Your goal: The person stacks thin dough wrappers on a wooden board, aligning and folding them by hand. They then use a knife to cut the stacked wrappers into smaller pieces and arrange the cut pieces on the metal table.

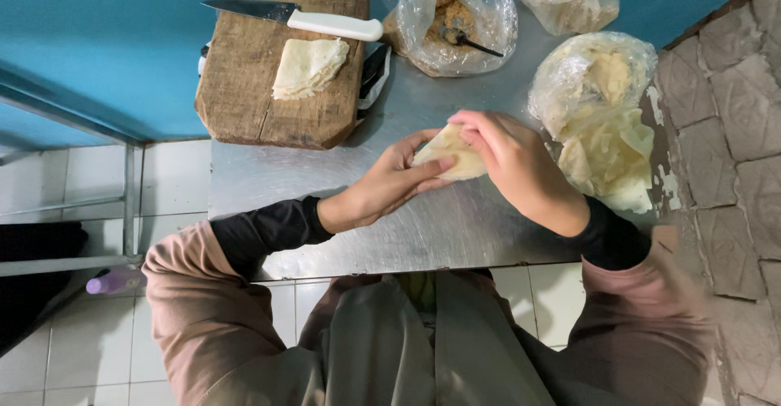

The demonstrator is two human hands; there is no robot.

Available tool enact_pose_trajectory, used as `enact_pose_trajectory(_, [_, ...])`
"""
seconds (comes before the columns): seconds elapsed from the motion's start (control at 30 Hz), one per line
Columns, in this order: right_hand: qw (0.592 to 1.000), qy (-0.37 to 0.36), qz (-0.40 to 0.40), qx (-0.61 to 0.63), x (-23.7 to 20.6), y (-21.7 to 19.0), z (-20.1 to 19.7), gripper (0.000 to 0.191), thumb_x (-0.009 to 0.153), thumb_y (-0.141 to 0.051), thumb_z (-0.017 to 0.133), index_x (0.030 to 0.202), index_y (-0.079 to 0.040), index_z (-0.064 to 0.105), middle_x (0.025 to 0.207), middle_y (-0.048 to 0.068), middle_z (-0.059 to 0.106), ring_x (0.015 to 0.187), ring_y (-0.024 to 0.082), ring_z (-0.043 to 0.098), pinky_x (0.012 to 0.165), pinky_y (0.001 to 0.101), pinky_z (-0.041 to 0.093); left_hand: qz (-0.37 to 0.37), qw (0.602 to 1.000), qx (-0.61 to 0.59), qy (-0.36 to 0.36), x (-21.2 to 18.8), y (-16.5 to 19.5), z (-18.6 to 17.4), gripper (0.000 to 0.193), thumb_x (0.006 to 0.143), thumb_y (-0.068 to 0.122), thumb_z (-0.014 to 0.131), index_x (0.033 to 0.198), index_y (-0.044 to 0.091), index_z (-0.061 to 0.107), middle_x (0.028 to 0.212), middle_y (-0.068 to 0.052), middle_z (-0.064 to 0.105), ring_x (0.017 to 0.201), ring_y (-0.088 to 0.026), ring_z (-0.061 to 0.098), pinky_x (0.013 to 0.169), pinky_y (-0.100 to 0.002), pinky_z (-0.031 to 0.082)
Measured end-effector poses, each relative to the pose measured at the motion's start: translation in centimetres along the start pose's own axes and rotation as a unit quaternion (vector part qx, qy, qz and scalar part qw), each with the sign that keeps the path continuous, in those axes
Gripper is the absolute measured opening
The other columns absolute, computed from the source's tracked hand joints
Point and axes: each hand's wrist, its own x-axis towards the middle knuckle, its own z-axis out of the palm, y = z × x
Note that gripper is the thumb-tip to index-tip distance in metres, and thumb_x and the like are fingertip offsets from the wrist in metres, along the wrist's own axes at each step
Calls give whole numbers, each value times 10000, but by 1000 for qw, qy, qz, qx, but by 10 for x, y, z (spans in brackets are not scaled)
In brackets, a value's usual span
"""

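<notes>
Three clear plastic bags [460,19] on table

Steel table [325,178], wooden cutting board [244,89], three plastic bags [480,7] of food

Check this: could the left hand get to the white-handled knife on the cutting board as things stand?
Probably yes, but not at once. The knife lies uncovered along the far edge of the cutting board, with bare table between. But the left hand and right hand are both holding the folded pastry sheet.

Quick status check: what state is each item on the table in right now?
Pastry sheet: folded, held by left hand and right hand.
Knife: lying idle on cutting board.
Wrapper stack: resting on board.
Filling bag: open, spoon inside.
Wrapper bag: open.
</notes>
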Motion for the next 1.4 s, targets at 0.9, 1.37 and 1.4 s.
enact_pose_trajectory(0.9, [982, -58, -89, -154, -8, 65, 39, 290, 883, -39, 662, 1172, -52, 679, 1165, 103, 668, 1076, 317, 679, 919, 403, 554, -179, 976, 37, -121, -38, -61, 16, 476, 1042, 167, 595, 1482, 46, 459, 1323, -38, 610, 1216, -105, 612, 1032, -277, 533])
enact_pose_trajectory(1.37, [995, -15, 87, -54, -3, 88, 31, 166, 955, -149, 738, 1071, -35, 704, 1043, 114, 672, 892, 282, 688, 774, 376, 535, -173, 978, 15, -116, -35, -68, 10, 477, 1049, 155, 601, 1483, 24, 451, 1300, -48, 612, 1192, -106, 610, 1017, -261, 528])
enact_pose_trajectory(1.4, [994, -22, 94, -58, -4, 88, 31, 168, 942, -160, 754, 1046, -35, 709, 1016, 108, 674, 881, 288, 686, 763, 373, 535, -175, 978, 22, -113, -35, -67, 10, 477, 1047, 152, 600, 1484, 28, 452, 1300, -54, 618, 1192, -109, 612, 1015, -260, 527])
